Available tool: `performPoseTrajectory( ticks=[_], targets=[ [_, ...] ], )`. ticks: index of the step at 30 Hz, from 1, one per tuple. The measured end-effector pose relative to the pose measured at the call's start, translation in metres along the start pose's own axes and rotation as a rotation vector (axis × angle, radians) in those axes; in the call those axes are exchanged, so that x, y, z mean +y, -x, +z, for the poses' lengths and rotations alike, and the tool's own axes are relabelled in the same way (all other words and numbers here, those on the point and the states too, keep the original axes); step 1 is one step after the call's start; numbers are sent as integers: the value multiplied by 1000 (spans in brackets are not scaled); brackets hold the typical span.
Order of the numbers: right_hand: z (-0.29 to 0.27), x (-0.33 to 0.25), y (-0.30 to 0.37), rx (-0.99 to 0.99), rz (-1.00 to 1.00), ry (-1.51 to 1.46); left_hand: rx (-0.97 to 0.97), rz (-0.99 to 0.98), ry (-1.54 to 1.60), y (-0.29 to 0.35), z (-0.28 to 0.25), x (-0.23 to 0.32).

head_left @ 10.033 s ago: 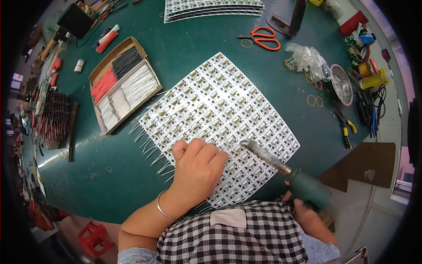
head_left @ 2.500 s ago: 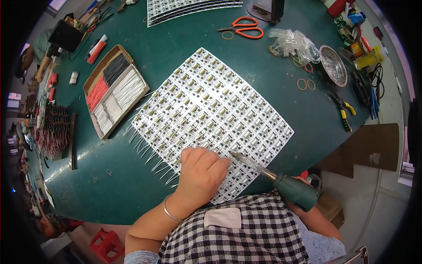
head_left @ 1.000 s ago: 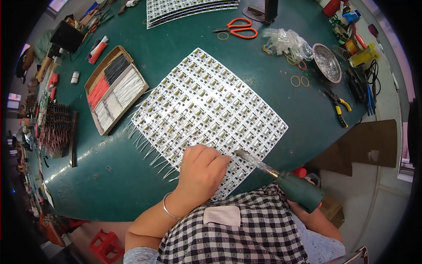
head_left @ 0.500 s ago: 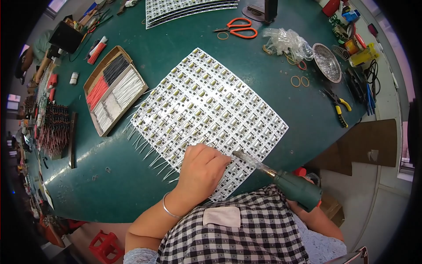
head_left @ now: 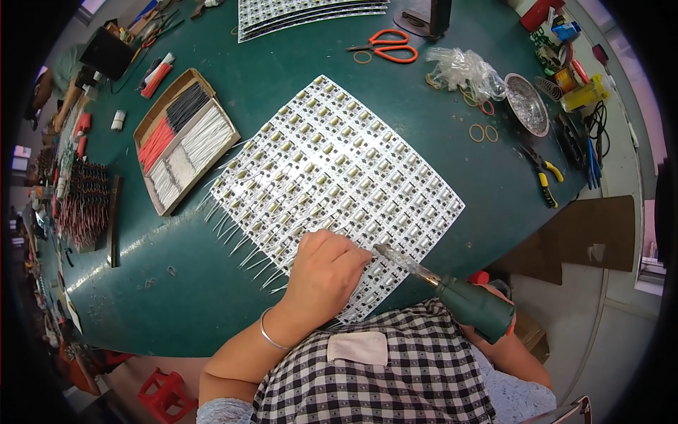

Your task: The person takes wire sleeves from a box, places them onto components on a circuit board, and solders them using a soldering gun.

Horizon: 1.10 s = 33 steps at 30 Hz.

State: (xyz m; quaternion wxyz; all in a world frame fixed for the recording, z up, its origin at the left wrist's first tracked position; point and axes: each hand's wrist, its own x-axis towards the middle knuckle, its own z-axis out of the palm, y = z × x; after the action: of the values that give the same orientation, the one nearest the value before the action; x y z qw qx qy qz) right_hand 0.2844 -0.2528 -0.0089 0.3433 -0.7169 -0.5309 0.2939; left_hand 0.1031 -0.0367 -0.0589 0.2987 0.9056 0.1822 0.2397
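Note:
A large white circuit board panel (head_left: 395, 162), set with rows of small components, lies at an angle in front of me. Thin white wires (head_left: 229, 230) stick out past its left edge and lie over its left part. My left hand (head_left: 326, 265) rests on the near part of the panel, thumb and fingers pinched together; what they grip is hidden. My right hand (head_left: 494, 346), mostly covered by the handle, holds a green-handled soldering iron (head_left: 474, 307). The iron's metal tip touches or hovers just above the panel, right beside my left fingertips.
Left of the panel stands a cardboard tray (head_left: 231, 145) of red, black and white wires. Orange-handled scissors (head_left: 395, 49), a plastic bag (head_left: 462, 74), a metal bowl (head_left: 526, 106) and yellow-black pliers (head_left: 542, 177) lie beyond and right. More panels (head_left: 311, 10) are stacked at the back.
The soldering iron's handle has shifted slightly, while its tip stays beside my left fingertips. My left hand keeps its place on the panel. The whole view has turned a little.

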Motion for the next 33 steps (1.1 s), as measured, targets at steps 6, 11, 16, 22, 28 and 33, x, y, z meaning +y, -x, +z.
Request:
performPoseTrajectory(
  ticks=[6,11,16,22,28,33],
  targets=[
    [14,15,22,112,243,-398,-1,-19,-24,-2,-1,3],
    [11,27,17,54,40,-204,11,-15,-36,-3,-1,3],
    [9,18,11,81,7,-238,21,-18,-49,-3,0,5],
    [10,16,13,98,44,-87,36,-18,-35,-2,1,4],
    [8,21,6,28,-127,80,28,-21,-24,-2,1,3],
    [7,14,-2,69,-280,211,16,-27,-26,-2,1,2]
  ],
)
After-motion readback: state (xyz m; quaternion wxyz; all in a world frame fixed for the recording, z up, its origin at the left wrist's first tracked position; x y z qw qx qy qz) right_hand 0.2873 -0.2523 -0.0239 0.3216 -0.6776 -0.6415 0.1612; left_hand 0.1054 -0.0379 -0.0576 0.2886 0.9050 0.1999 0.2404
